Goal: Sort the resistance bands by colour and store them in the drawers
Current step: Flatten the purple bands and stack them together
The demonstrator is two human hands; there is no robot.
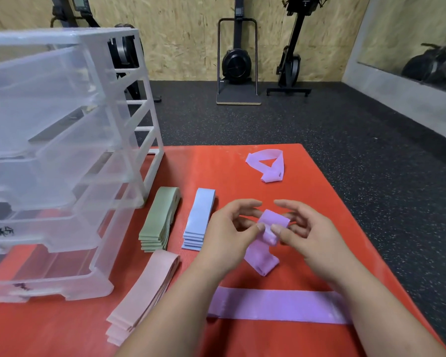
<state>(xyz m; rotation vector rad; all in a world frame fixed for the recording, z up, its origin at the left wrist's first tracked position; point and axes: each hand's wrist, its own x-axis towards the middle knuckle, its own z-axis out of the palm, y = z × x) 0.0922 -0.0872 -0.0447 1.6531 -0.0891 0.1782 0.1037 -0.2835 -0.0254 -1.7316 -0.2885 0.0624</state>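
Pinching a purple band (262,261), left hand (224,235) and right hand (307,233) half-hide it

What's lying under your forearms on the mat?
A flat purple band lies across the red mat; both ends run under the forearms. The left forearm also hides part of the pink stack.

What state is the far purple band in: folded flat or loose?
Loose. The far purple band lies as an open, twisted loop, red mat showing through its middle.
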